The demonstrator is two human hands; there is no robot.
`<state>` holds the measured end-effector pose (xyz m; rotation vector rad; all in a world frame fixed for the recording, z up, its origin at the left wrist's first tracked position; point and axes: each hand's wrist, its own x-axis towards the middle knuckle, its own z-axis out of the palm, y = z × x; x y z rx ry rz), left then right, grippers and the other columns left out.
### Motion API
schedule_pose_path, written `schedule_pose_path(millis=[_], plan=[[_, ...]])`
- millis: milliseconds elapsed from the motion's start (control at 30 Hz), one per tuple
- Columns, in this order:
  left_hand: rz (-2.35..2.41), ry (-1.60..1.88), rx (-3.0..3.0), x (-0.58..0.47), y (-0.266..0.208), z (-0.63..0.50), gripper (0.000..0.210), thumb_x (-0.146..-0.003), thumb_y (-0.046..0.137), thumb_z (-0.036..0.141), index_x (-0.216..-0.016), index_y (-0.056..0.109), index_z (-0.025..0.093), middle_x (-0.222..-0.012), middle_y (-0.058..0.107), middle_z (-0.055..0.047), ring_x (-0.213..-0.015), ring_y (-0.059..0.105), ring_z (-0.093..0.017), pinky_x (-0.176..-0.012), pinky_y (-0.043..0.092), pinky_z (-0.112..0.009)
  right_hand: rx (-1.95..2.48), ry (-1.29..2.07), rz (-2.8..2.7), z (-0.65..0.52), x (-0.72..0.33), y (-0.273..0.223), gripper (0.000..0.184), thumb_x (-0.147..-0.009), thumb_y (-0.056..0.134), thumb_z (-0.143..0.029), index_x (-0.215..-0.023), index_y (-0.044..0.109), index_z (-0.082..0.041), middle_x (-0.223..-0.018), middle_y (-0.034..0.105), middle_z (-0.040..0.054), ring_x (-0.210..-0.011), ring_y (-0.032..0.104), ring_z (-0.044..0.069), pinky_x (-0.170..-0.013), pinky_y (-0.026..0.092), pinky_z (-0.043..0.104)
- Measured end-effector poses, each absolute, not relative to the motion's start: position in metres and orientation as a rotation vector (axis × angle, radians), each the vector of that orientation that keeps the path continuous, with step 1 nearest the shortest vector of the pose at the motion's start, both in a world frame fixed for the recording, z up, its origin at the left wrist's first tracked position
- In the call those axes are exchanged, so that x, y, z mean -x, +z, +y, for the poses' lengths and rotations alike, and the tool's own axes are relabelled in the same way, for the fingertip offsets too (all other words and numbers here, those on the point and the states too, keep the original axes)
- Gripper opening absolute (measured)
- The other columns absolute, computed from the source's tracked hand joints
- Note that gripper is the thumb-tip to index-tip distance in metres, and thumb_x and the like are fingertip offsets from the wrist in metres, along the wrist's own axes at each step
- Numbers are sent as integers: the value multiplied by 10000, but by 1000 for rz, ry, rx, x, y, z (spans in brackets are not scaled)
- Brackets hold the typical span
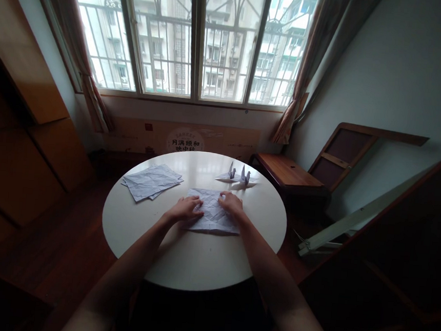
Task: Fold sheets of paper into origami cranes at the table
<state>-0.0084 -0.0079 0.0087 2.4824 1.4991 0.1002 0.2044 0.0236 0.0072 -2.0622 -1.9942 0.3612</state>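
Observation:
A creased sheet of paper lies on the white oval table in front of me, its near edge slightly raised. My left hand rests on the sheet's left side, fingers spread over the creases. On its upper right part, my right hand presses with bent fingers apart, and the fingertips touch the paper near the far edge. Just beyond stand two folded paper cranes, a left crane and a right crane. To the left, several creased sheets lie in a loose stack.
The round-edged table is white and glossy. Past its far right side stands a low wooden bench, with a wooden panel leaning by the wall. A printed box sits under the barred window.

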Motion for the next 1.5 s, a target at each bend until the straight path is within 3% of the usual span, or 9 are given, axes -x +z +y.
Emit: schedule_pose_path(millis=[1500], plan=[[1463, 122, -2508, 10, 3, -5, 568, -891, 460, 567, -1353, 471, 235, -1516, 358, -130, -1395, 326, -302, -1126, 237, -550, 2038, 366, -2002, 25, -204, 6, 405, -855, 490, -377, -1222, 611, -257, -1177, 676, 90, -1147, 577, 274, -960, 377, 400]])
